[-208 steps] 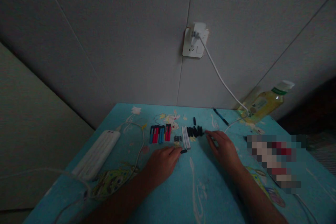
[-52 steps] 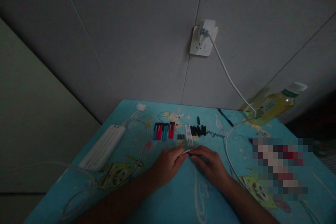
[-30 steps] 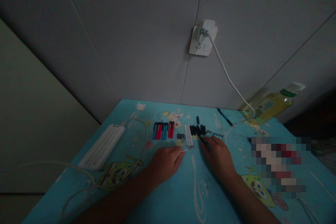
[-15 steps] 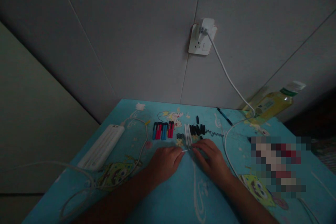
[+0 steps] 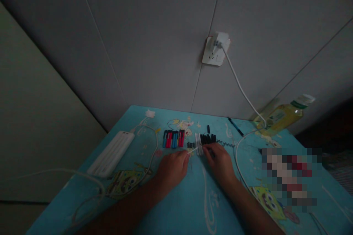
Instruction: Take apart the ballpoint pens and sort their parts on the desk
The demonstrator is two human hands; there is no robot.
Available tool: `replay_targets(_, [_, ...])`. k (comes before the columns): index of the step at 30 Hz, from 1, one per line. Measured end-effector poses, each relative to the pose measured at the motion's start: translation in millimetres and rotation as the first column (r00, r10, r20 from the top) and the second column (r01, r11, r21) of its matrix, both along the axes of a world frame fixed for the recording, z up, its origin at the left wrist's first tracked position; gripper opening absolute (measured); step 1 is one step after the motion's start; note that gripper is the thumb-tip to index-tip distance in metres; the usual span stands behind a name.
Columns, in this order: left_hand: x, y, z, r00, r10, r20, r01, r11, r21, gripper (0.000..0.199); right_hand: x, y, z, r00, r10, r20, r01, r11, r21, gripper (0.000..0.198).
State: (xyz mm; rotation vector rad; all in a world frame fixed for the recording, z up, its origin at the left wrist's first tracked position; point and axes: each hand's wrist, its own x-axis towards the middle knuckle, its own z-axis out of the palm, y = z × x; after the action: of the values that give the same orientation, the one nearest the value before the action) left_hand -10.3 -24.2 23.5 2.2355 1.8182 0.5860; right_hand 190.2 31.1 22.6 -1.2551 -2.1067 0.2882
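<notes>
My left hand (image 5: 173, 169) pinches a thin white stick that looks like a pen refill (image 5: 192, 150), its far end pointing right. Close by on the right, my right hand (image 5: 222, 159) has its fingers drawn together near that end; whatever is between them is hidden. Several similar white refills (image 5: 197, 138) lie side by side just beyond. Black pen parts (image 5: 208, 139) are lined up to their right, partly behind my right fingers. On the left lie short dark pieces (image 5: 191, 145) and a row of red and blue pen barrels (image 5: 173, 139). One black piece (image 5: 208, 129) rests farther back.
A blue patterned cover (image 5: 176, 209) lies over the table. On the left is a white power strip (image 5: 113, 154) with cables. Toward the back right are a dark pen (image 5: 235, 126) and a yellow bottle (image 5: 284, 118). A white cable (image 5: 239, 86) hangs from the wall socket (image 5: 216, 51).
My right hand has shifted away from the refill's end, toward the black parts. My left hand still holds the refill, now tilted up slightly more. The camera view has shifted a little.
</notes>
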Motion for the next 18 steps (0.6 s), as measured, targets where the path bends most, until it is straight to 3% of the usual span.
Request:
replay_targets(7, [1.0,-1.2,-0.1,0.998,0.051,-0.044,-0.052,0.998,-0.026,0.033,-32.3,11.3,-5.9,0.943,-0.078,0.323,0.048,0.994,0.099,0.018])
replay_targets(18, [0.3,0.1,-2.3,0.998,0.041,-0.042,-0.042,0.999,-0.031,0.036,-33.2,7.3,-5.4,0.918,-0.054,0.393,0.014,0.994,0.105,0.016])
